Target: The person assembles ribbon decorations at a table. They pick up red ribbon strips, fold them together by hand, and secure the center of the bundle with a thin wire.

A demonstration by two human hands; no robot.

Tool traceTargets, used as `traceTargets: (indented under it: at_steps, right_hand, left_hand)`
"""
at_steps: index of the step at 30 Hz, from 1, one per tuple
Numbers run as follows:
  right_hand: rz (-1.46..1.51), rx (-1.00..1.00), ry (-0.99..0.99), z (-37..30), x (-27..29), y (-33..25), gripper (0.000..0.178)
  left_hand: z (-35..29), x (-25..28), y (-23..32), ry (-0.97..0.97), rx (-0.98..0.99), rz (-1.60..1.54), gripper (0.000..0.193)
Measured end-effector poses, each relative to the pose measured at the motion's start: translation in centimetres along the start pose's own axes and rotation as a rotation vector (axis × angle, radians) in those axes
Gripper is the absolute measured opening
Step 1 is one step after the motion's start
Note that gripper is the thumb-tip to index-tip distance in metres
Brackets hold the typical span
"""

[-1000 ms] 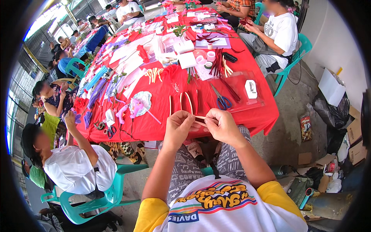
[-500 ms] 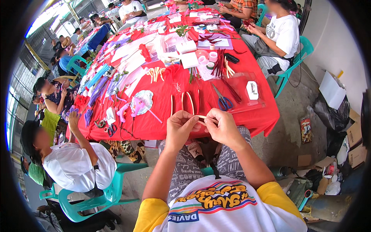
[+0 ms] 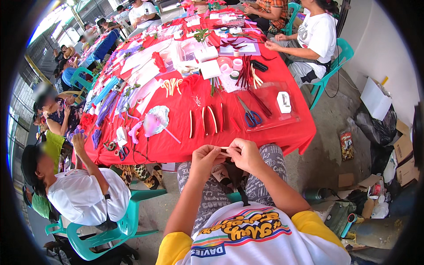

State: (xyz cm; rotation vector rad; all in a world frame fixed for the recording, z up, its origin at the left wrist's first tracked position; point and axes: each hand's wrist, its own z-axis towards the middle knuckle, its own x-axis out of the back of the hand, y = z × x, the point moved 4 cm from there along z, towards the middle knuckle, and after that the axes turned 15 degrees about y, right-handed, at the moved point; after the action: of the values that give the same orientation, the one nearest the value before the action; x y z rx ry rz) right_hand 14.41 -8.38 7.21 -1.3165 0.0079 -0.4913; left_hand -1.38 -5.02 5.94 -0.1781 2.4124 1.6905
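Note:
Over my lap, just off the near edge of the table, my left hand (image 3: 204, 161) and my right hand (image 3: 248, 157) pinch a short cream pipe cleaner (image 3: 224, 149) between them, fingertips closed and close together. Most of the strip is hidden by the fingers. On the red cloth beyond lie a straight cream piece (image 3: 191, 124), a bent cream and dark red piece (image 3: 211, 120) and a thin dark red piece (image 3: 222, 115). Scissors with dark blue handles (image 3: 252, 118) rest to their right, blades pointing away.
The red-covered table (image 3: 282, 143) carries bundles of cream pipe cleaners (image 3: 171, 86) and dark red pipe cleaners (image 3: 244, 77), a clear plastic sheet (image 3: 269, 126) and a wrapped pink flower (image 3: 152, 125). People sit left and far right. Bags and cardboard boxes (image 3: 404, 152) crowd the right floor.
My hands have come down slightly, from over the table's near edge to over my lap, still gripping the strip. The person at far right has lowered one hand toward the table.

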Motion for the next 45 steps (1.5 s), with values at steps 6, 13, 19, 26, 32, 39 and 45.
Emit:
traceTargets:
  at_steps: [6, 13, 19, 26, 32, 39, 45]
  right_hand:
    - [-0.046, 0.031, 0.155, 0.9, 1.9, 1.6, 0.020]
    - [-0.491, 0.194, 0.350, 7.1, 0.4, 11.6, 0.012]
    - [-0.781, 0.114, 0.187, 10.0, -4.1, 12.6, 0.017]
    - [-0.552, 0.009, 0.268, 11.5, -2.8, 14.6, 0.015]
    - [0.495, -0.417, -0.156, 9.4, -2.0, 3.9, 0.011]
    - [0.133, -0.043, -0.305, 5.9, -2.1, -0.7, 0.003]
    - [0.257, -0.237, -0.403, 3.7, -1.9, -3.0, 0.007]
  left_hand:
    - [11.9, 26.4, 9.5, 1.278, -0.722, 0.985, 0.017]
    - [12.2, 8.8, 10.3, 0.492, -0.804, 0.233, 0.013]
    - [10.6, 3.3, 2.8, 0.110, -0.171, -0.143, 0.014]
    - [10.7, 3.2, 1.7, 0.039, -0.161, -0.001, 0.015]
    - [9.1, 2.7, 1.4, -0.007, -0.234, 0.184, 0.013]
    - [5.5, 0.2, 2.7, -0.078, -0.322, 0.121, 0.011]
    - [3.5, 0.3, 3.2, -0.160, -0.257, 0.048, 0.011]
